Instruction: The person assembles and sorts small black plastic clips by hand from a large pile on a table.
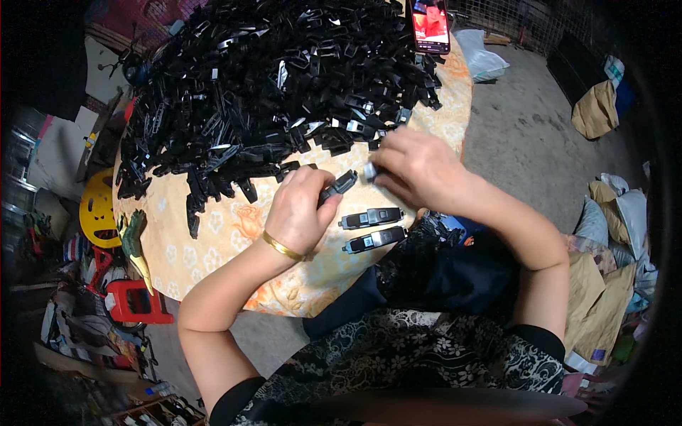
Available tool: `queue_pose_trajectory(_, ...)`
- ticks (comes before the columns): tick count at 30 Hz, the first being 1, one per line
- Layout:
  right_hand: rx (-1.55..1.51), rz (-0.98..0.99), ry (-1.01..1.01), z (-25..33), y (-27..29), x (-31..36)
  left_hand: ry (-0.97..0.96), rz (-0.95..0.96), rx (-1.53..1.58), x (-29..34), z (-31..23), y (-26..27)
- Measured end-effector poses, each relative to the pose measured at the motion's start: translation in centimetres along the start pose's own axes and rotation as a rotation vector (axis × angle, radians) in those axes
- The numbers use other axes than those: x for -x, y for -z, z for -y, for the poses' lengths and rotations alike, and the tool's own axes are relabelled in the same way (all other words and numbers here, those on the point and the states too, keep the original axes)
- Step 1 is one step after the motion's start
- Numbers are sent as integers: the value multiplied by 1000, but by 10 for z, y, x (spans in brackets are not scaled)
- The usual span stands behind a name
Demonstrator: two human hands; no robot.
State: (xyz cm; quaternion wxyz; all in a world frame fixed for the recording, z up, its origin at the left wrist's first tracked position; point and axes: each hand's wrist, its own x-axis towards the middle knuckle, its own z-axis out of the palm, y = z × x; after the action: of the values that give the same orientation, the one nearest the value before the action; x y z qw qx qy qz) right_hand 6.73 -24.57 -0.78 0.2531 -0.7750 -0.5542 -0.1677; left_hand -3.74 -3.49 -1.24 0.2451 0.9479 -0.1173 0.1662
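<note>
Black-and-white patterned cloth of the person's top [426, 341] fills the near edge of the view. Beyond it spreads a flower-patterned table [185, 248], and over its far half lies a heap of black plastic pieces [284, 78]. Both hands work over the bare strip between heap and lap. The right hand [419, 167] is slightly blurred; its fingertips look pinched together on something small, though I cannot tell which fingers bear on it. The left hand [302, 209] has thumb and fingers clamped on a part. A lit phone [430, 28] lies at the table's far right edge. Two loose black parts [374, 240] rest near the lap, side by side and roughly parallel. The held part [341, 186] sticks out of the left grip, its free end pointing up and right, toward the other hand. Smallest is the pale grey piece [369, 171] at the right fingertips, just beside that end and seemingly apart from it.

If the two are to be joined, a firm left pinch set well back would leave the end clear. The piece should probably come in straight, squared up before any push, since a tilted start could jam or scratch it.
</note>
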Motion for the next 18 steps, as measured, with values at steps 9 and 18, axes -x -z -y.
queue_pose_trajectory(9,-249,52,2,0,1,-4,-38,24,75,-2,-12,3)
queue_pose_trajectory(18,-196,243,-7,4,18,2,-47,74,135,0,-2,9)
